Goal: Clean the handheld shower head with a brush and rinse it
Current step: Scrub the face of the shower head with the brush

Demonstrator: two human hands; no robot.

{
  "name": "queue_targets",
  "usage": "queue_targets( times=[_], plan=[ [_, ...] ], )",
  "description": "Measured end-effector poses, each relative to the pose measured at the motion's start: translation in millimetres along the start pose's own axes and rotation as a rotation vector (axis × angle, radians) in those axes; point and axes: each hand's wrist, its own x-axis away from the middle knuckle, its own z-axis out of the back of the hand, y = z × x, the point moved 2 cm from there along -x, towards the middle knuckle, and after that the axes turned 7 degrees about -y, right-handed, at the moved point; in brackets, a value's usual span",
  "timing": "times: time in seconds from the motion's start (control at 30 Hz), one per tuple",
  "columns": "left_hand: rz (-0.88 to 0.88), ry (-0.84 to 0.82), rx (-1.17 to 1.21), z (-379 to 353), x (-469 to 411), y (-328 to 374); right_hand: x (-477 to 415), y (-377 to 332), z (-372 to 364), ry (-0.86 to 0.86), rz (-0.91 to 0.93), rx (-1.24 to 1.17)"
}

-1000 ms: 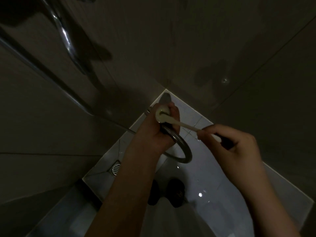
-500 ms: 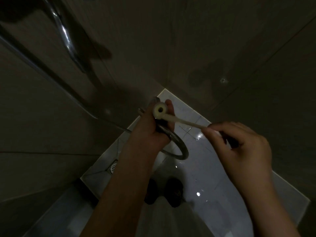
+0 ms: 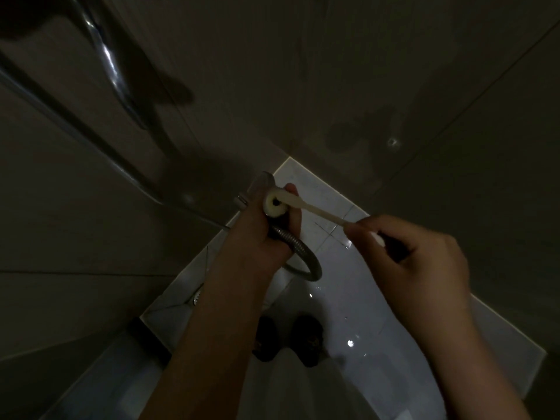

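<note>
Readable text: we are finding none anywhere in this dim view.
Dark shoe (image 3: 309, 341): we are seeing a faint pale mark on its top, too dark and too small for us to read.

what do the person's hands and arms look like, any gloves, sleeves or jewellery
Both are bare. There are no gloves on the left hand or the right hand. No sleeve shows on the left forearm or the right forearm as far as the frame's edge. No ring, watch or bracelet can be seen, though the light is dim.
</note>
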Motion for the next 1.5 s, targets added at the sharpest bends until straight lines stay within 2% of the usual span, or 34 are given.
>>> queue_targets(
  times=[0.1,0.27,0.43,0.57,0.7,0.83,0.97,1.1,1.37,1.5],
  plan=[
    [-0.017,0.021,0.046,-4.1,1.9,2.0,3.0,-0.1,-3.9,-0.039,0.028,0.088],
    [-0.033,0.014,-0.064,-6.9,-2.0,-0.7,-0.6,-2.8,2.1,0.012,-0.004,0.0],
    [-0.053,0.044,0.02,-9.6,0.2,-1.9,3.2,-3.3,-2.5,-0.067,-0.001,0.028],
    [-0.051,0.052,-0.092,-6.9,0.8,-5.7,1.6,-2.3,0.5,0.002,-0.055,-0.019],
    [-0.056,0.063,-0.007,-6.7,3.9,-5.0,2.1,-5.8,-4.7,-0.047,-0.012,0.057],
    [-0.053,0.076,-0.132,-8.1,3.6,-5.6,2.0,-4.0,-0.8,-0.007,-0.059,0.022],
    [-0.062,0.068,-0.031,-11.0,6.6,-4.4,3.5,-7.8,-3.5,-0.046,-0.022,0.099],
    [-0.029,0.064,-0.132,-17.5,14.0,-7.2,9.8,-8.8,5.6,-0.056,-0.079,-0.04],
    [0.009,-0.136,-0.179,-67.9,41.0,-15.2,12.8,-39.2,42.7,0.05,-0.069,-0.25],
    [-0.027,-0.178,-0.436,-87.7,65.0,-24.3,16.5,-54.6,56.4,0.021,-0.131,-0.45]
  ],
)
